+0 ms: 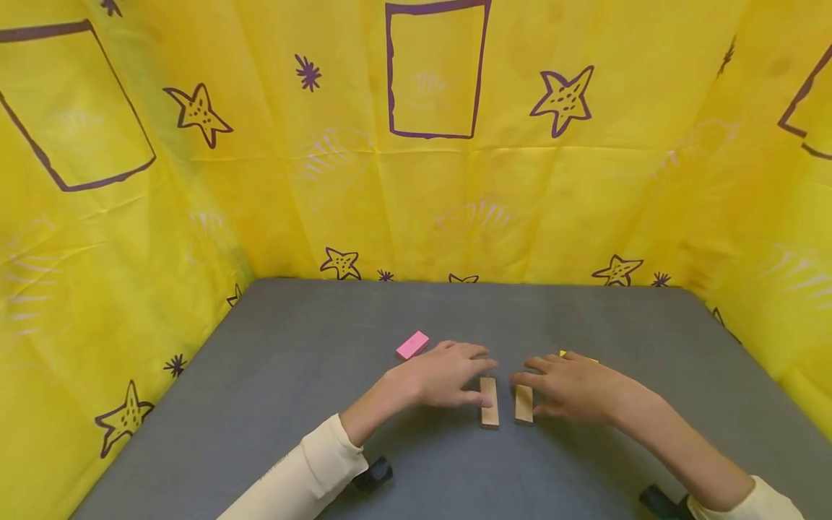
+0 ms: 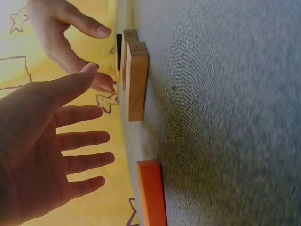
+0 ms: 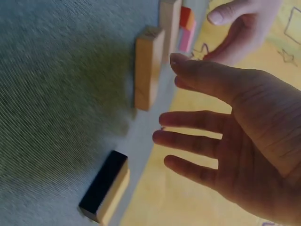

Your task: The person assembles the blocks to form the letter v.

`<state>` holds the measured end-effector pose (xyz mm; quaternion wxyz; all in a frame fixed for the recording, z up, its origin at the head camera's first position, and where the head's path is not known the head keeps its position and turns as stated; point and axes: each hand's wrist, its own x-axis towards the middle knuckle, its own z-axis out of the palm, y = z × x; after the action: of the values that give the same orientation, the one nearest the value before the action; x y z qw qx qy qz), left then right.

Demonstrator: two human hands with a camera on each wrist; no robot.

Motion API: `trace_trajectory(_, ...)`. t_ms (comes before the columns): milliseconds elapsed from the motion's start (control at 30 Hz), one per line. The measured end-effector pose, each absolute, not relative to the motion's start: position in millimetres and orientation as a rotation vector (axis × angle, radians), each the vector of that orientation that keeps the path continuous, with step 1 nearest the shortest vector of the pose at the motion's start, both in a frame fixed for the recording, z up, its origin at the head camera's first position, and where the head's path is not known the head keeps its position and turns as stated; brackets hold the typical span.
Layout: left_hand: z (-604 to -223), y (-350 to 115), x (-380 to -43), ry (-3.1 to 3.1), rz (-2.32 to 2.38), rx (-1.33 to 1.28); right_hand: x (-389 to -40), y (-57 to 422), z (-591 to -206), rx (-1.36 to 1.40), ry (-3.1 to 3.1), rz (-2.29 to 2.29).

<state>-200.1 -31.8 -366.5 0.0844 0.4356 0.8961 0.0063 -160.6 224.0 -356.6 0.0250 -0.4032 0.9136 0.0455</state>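
- The left hand (image 1: pixel 448 377) hovers at 10 o'clock from wood block 1 (image 1: pixel 490 412), its fingers spread and gripping nothing; in the left wrist view a gap shows between its thumb and the block.
- The right hand (image 1: pixel 578 386) hovers at about 2 o'clock from wood block 2 (image 1: pixel 523 406), its fingers extended, also holding nothing.
- The 2 wood blocks lie mid-table between the hands, near each other but apart, block 2 at 3 o'clock from block 1, their lengths running roughly 12 to 6 o'clock.
- A pink block (image 1: pixel 412 345) lies at 10 o'clock from the left hand.
- A yellow block (image 1: pixel 592 360) lies at 2 o'clock from wood block 2, mostly hidden by the right hand.
- The left wrist view shows an orange block (image 2: pixel 151 193).
- The right wrist view shows a black block (image 3: pixel 104 184), the yellow just beside it.
- The grey table (image 1: pixel 312 325) meets a yellow curtain (image 1: pixel 416 188) at 12 o'clock.
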Motion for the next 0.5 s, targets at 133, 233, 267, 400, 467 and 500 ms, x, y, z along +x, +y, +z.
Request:
trace_trajectory(133,-370.4,-27.5,-196.8,2.657,-0.016,1.339,-157.6,222.4,-363.1,-1.272,2.838,0.135)
trace_trajectory(233,-373.4,-25.6,-195.1,2.649,-0.048,1.360,-157.1,221.0,-365.3,-1.263,2.829,0.106)
trace_trajectory(267,-374.3,-25.4,-194.4,2.645,-0.052,1.363,-157.1,220.5,-365.9,-1.258,2.820,0.097)
trace_trajectory(400,-378.5,-24.1,-192.6,2.624,-0.070,1.390,-156.9,217.8,-367.2,-1.218,2.774,0.066)
trace_trajectory(467,-380.0,-22.6,-191.9,2.614,-0.079,1.407,-157.2,217.4,-367.6,-1.181,2.750,0.065)
trace_trajectory(500,-380.5,-21.7,-191.6,2.612,-0.087,1.412,-157.4,217.2,-367.8,-1.166,2.744,0.066)
